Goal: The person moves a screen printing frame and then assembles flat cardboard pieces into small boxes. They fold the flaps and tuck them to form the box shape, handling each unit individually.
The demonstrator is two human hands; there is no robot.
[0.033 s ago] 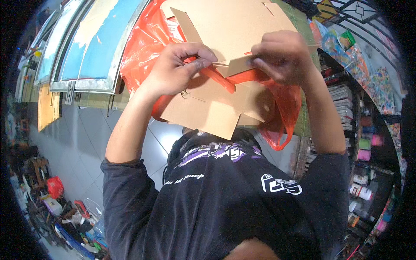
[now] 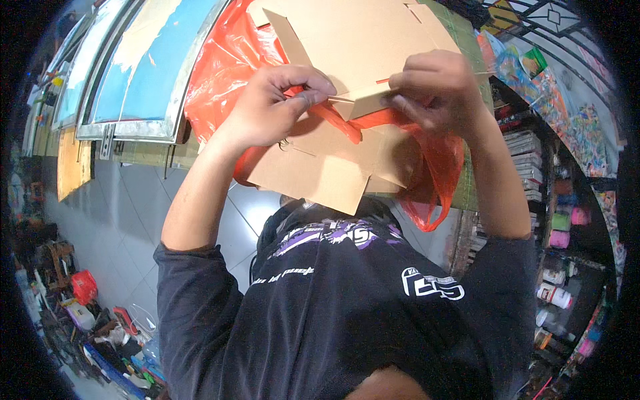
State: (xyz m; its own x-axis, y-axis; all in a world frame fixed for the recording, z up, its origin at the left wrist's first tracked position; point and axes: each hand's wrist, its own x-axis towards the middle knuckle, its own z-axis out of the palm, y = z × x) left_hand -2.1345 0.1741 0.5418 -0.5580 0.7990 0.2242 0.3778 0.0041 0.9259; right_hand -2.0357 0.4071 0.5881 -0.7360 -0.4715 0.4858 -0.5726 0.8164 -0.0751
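Observation:
A brown cardboard box, partly unfolded with its flaps standing out, lies on a red plastic bag. My left hand is closed, thumb against fingers, pinching a narrow cardboard edge at the near side of the box. On the other side, my right hand is closed on a small upright flap of the same box; its fingertips are somewhat blurred. Strips of the red bag pass below both hands. A broad cardboard flap hangs toward my body over the bag's handles.
Framed screens with blue and cream surfaces stand at the left on the green table. Racks of bottles and coloured goods line the right. Assorted tools and items crowd the lower left above the tiled floor.
The small flap at my right hand has tilted slightly and catches more light. My left hand keeps its place.

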